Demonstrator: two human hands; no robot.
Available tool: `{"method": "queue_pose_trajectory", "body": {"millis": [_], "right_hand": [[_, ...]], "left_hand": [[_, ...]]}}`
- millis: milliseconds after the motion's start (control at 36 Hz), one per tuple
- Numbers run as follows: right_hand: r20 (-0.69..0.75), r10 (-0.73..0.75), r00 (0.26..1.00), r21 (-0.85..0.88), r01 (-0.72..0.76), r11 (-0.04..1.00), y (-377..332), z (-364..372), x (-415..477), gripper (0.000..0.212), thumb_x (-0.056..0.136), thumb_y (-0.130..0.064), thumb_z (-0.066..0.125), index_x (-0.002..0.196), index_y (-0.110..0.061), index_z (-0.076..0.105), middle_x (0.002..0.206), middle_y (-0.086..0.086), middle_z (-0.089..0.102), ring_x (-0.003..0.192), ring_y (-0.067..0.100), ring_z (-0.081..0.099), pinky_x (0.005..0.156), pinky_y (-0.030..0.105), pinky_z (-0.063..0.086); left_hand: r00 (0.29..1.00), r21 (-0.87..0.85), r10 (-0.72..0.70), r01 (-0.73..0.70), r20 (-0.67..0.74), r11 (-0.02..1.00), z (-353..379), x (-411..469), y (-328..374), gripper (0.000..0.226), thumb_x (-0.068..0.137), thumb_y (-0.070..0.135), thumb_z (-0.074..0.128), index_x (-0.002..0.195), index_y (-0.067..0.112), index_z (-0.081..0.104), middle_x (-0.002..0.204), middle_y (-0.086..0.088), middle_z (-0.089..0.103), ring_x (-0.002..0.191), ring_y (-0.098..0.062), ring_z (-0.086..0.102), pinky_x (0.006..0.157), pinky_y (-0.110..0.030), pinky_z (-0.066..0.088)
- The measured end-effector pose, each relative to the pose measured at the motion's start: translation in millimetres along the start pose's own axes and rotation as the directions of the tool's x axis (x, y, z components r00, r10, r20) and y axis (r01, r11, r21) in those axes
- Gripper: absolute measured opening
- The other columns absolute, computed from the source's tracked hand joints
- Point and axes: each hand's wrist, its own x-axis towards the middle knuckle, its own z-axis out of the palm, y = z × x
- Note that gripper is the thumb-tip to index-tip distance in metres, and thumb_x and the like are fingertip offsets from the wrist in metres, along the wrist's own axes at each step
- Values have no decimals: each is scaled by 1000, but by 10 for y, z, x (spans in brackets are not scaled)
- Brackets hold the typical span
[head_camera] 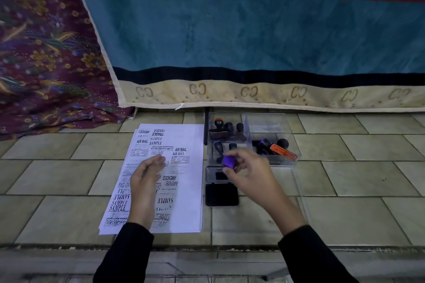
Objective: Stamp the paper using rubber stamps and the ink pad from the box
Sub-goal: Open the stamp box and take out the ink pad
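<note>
Head view: tiled floor (pixel 345 174) carries everything. Paper (pixel 184 190), a white stack covered in black stamp prints (SAMPLE, AIR MAIL, AMENDED, FRAGILE), lies left of centre, its far edge near the hanging blue-red blanket (pixel 253 30). Left hand (pixel 147 172) rests flat on the paper, fingers loosely spread, gripping nothing. Right hand (pixel 248 170) is closed around a purple-handled rubber stamp (pixel 228 162), held above the far end of the ink pad (pixel 221 190). The ink pad lies open just right of the paper, lid part far, dark pad part near. Clear plastic box (pixel 287 151) stands just beyond the ink pad, toward the blanket; a divider splits it, with several dark-handled stamps (pixel 227 128) in the left compartment and an orange stamp (pixel 281 150) among others in the right one. Patterned maroon cloth (pixel 46 53) hangs at the far left. Black sleeves on both arms.
</note>
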Motion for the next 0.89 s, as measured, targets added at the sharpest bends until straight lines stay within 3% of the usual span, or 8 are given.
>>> {"method": "queue_pose_trajectory", "body": {"millis": [139, 278, 417, 500, 583, 694, 806, 889], "right_hand": [[47, -51, 998, -74, 55, 996, 70, 141, -181, 30, 78, -20, 74, 106, -21, 64, 94, -15, 57, 73, -1, 58, 71, 7, 47], [75, -88, 993, -124, 96, 988, 80, 232, -265, 29, 80, -22, 72, 107, -20, 62, 94, -14, 55, 72, 0, 56, 72, 8, 45], [119, -110, 987, -136, 126, 983, 51, 266, -315, 29, 82, -20, 69, 111, -18, 62, 98, -15, 53, 77, -12, 48, 75, 0, 37], [123, -130, 984, -172, 150, 974, 51, 294, -337, 28, 83, -20, 67, 111, -16, 60, 103, -9, 57, 83, -6, 47, 79, 3, 37], [124, -137, 983, -210, 161, 964, 56, 328, -369, 29, 84, -21, 65, 112, -17, 60, 105, -6, 59, 94, 1, 52, 85, 15, 46], [99, -127, 987, -200, 144, 969, 45, 324, -400, 29, 85, -20, 66, 113, -17, 60, 107, -8, 60, 88, -7, 46, 84, 4, 36], [48, -121, 992, -146, 127, 981, -27, 359, -409, 30, 83, -20, 68, 112, -17, 60, 103, -9, 58, 85, -3, 50, 80, 12, 44], [67, -127, 990, -22, 129, 991, -167, 461, -447, 41, 84, -24, 68, 122, -23, 55, 108, -10, 57, 88, -2, 55, 81, 10, 46]], "left_hand": [[987, -32, 114, -118, -117, 992, -224, 70, 97, 20, 98, 10, 49, 98, 22, 65, 106, 3, 70, 101, -13, 66, 86, -28, 49], [962, 225, 234, -199, -141, 954, -639, 274, 79, 16, 97, 11, 52, 104, 17, 64, 112, -3, 68, 103, -15, 62, 88, -20, 48], [950, 655, 311, -236, 2, 718, -1142, 479, -101, 22, 97, 15, 51, 116, 16, 63, 122, -2, 62, 112, -19, 57, 95, -36, 44], [937, 780, 340, -272, 81, 564, -1294, 533, -187, 20, 96, 14, 54, 112, 8, 66, 118, -11, 64, 110, -30, 58, 97, -44, 44], [922, 829, 362, -305, 135, 468, -1301, 515, -206, 33, 90, 29, 50, 104, 5, 70, 115, -13, 66, 105, -30, 59, 96, -40, 43], [915, 858, 373, -314, 158, 407, -1307, 522, -231, 42, 87, 42, 45, 101, 13, 71, 116, -8, 66, 105, -28, 60, 97, -46, 45], [911, 876, 381, -308, 159, 372, -1320, 553, -269, 43, 84, 48, 45, 101, 18, 70, 116, -3, 65, 106, -26, 60, 98, -48, 44], [913, 876, 376, -303, 156, 374, -1329, 558, -276, 43, 82, 49, 46, 101, 19, 70, 117, -3, 65, 107, -26, 60, 98, -49, 44]]}}
